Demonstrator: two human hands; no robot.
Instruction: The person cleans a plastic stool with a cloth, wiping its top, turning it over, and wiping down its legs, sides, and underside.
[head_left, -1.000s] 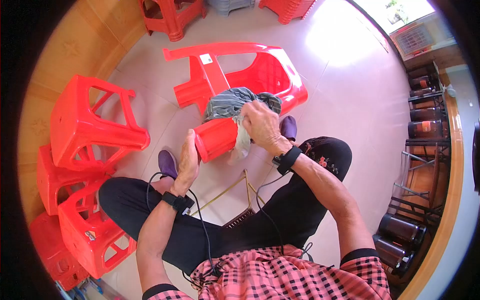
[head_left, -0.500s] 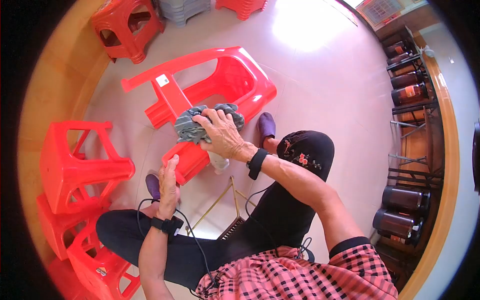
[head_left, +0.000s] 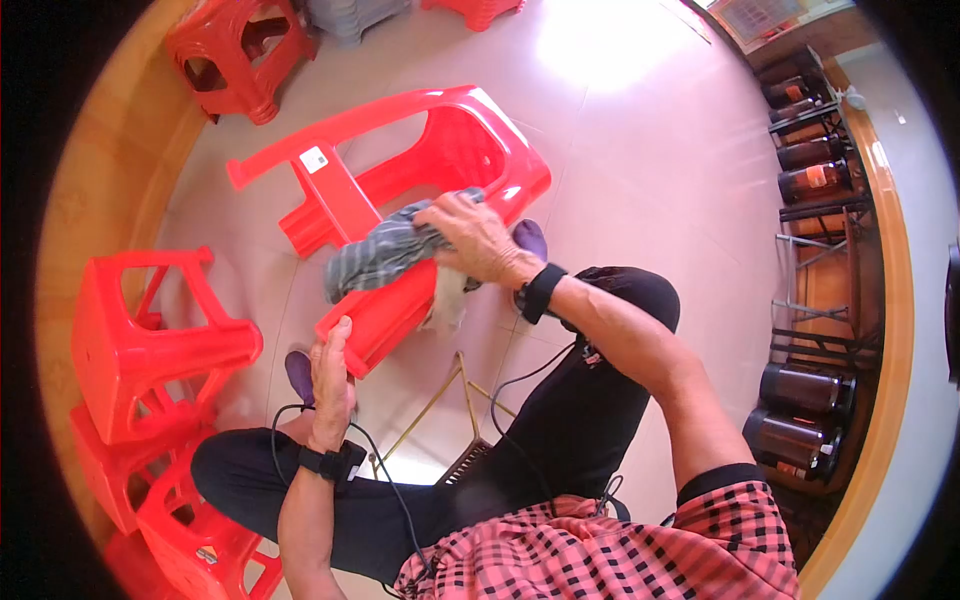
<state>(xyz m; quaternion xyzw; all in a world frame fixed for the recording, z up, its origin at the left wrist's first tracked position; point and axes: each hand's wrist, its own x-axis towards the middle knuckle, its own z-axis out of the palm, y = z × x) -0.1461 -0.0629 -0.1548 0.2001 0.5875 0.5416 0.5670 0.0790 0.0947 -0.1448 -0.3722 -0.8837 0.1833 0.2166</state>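
Note:
A red plastic stool (head_left: 385, 318) is tipped on its side in front of me, one leg pointing toward my body. My left hand (head_left: 332, 388) grips the near end of that leg, thumb along its edge and the other fingers partly hidden. My right hand (head_left: 474, 238) is closed on a grey striped cloth (head_left: 378, 258), which lies bunched and stretched across the stool's leg. Below the right palm hangs a pale, blurred piece of cloth (head_left: 446, 300). A white label (head_left: 314, 160) is stuck on the stool's crossbar.
Several red stools (head_left: 150, 345) are piled at the left, close to my left arm. Another red stool (head_left: 240, 60) and grey stools (head_left: 355, 15) stand at the back. Dark brown containers (head_left: 800, 440) line racks on the right. A metal-legged seat (head_left: 465, 400) is beneath me.
My right hand has moved up and to the right along the stool leg. The cloth now trails out longer toward the left. My left hand keeps its hold on the leg's end.

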